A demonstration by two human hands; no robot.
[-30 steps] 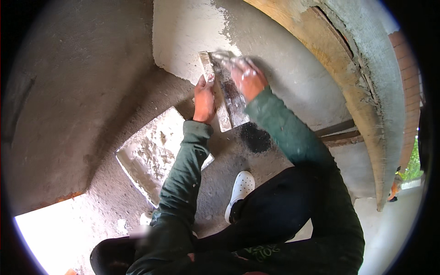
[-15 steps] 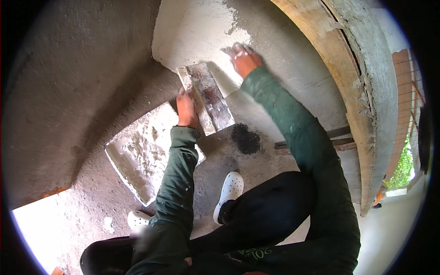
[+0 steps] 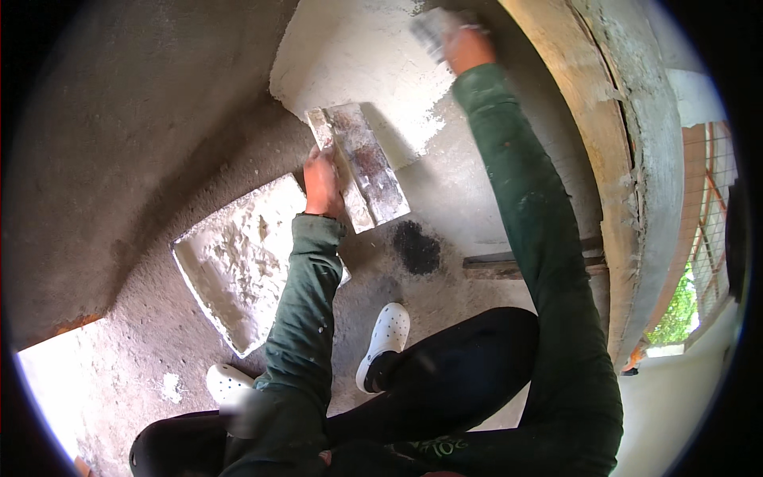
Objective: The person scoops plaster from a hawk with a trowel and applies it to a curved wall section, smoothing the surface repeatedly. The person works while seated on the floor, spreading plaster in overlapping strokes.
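Observation:
My left hand (image 3: pixel 322 184) is closed round the wooden bar along the edge of a flat rectangular plasterer's board (image 3: pixel 369 159), which is grey, stained and smeared with white. Higher up, against the wall, my right hand (image 3: pixel 467 46) is blurred by motion and closed on a flat greyish scraper (image 3: pixel 431 33). The scraper is at the upper right edge of a wet white plaster patch (image 3: pixel 350 60). Below my left hand a shallow tray (image 3: pixel 208 306) with lumpy white plaster rests on the floor, partly hidden by my left forearm.
A dark powdery patch (image 3: pixel 416 248) marks the floor right of the board. A thick curved wooden and concrete edge (image 3: pixel 608 159) runs down the right side. A short wooden strip (image 3: pixel 497 266) lies low by the wall. My white clogs (image 3: pixel 387 338) stand near the tray.
My right hand has moved up and to the right along the wall with the scraper, and the white patch now reaches further right. My left hand and the board have hardly moved.

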